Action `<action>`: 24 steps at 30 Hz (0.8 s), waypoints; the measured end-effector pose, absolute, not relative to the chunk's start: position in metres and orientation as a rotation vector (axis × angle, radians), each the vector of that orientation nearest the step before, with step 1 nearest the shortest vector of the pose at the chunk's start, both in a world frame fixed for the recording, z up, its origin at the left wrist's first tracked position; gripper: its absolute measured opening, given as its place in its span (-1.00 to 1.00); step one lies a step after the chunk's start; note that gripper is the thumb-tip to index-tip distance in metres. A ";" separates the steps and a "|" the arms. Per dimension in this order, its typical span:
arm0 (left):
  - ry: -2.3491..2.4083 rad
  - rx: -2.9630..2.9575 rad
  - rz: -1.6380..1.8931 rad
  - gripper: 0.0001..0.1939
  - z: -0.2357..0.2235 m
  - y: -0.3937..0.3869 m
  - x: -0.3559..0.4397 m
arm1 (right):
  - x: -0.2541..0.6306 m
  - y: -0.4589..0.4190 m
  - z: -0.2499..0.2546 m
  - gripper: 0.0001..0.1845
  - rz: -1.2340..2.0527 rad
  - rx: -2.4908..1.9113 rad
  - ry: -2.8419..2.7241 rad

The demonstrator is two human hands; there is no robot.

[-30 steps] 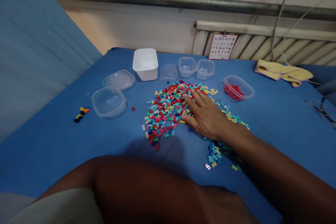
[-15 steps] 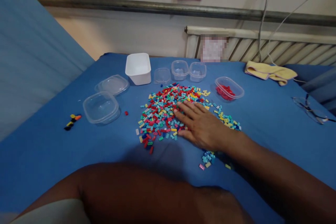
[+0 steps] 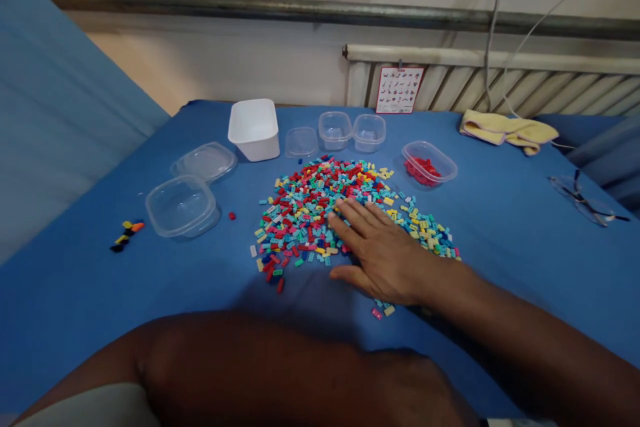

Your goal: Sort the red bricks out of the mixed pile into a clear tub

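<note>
A wide pile of small coloured bricks (image 3: 310,213) in red, teal, yellow and blue lies on the blue cloth (image 3: 500,227). My right hand (image 3: 383,250) rests flat on the near right part of the pile, fingers stretched out and slightly apart, pointing to the far left, holding nothing. More bricks trail off to its right and under my wrist. My left forearm (image 3: 280,373) crosses the bottom of the view; its hand is out of the picture. An oval clear tub (image 3: 430,161) at the back right holds red bricks.
Behind the pile stand a white tub (image 3: 253,129), a flat lid (image 3: 301,141) and two small clear cups (image 3: 334,129). At the left are a clear container (image 3: 181,205), its lid (image 3: 206,160), one red brick (image 3: 232,215) and a few dark and orange bricks (image 3: 124,236). Glasses (image 3: 583,197) and a yellow cloth (image 3: 505,128) lie at the right.
My right hand has slid across the pile towards me, staying flat and open. The view has drifted a little, so everything sits further left in the picture.
</note>
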State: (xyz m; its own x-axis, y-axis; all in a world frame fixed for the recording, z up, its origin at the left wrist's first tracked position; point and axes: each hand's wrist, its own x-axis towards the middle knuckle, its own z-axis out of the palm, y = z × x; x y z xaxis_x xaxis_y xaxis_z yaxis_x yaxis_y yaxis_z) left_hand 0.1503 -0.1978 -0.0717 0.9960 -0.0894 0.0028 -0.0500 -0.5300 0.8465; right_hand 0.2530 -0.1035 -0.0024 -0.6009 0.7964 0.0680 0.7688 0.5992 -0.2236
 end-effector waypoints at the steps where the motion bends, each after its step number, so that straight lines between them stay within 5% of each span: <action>1: -0.067 2.145 -0.047 -0.73 -0.070 -0.199 0.149 | 0.245 -0.101 -0.003 0.03 0.253 -1.276 -2.669; 9: -0.048 2.265 -0.048 -0.73 -0.060 -0.198 0.144 | 0.220 -0.065 0.004 -0.03 0.191 -1.318 -2.630; 17: 0.153 2.395 0.041 -0.67 -0.063 -0.208 0.131 | 0.279 -0.158 0.012 -0.24 0.331 -1.006 -2.819; 20: 0.228 2.440 0.055 -0.96 -0.067 -0.208 0.130 | 0.302 -0.168 -0.001 -0.38 0.177 -0.975 -2.826; 24: 0.252 2.474 0.075 -0.69 -0.068 -0.207 0.128 | 0.327 -0.153 -0.016 -0.44 0.020 -0.993 -2.748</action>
State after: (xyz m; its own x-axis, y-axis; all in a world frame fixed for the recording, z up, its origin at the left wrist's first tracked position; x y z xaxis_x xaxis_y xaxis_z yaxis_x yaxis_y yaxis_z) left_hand 0.1277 -0.2070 -0.0677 0.9800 0.1988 -0.0078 0.1622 -0.7755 0.6101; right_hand 0.3267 -0.1534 -0.0157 -0.7479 0.6329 0.2002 0.6299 0.7718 -0.0868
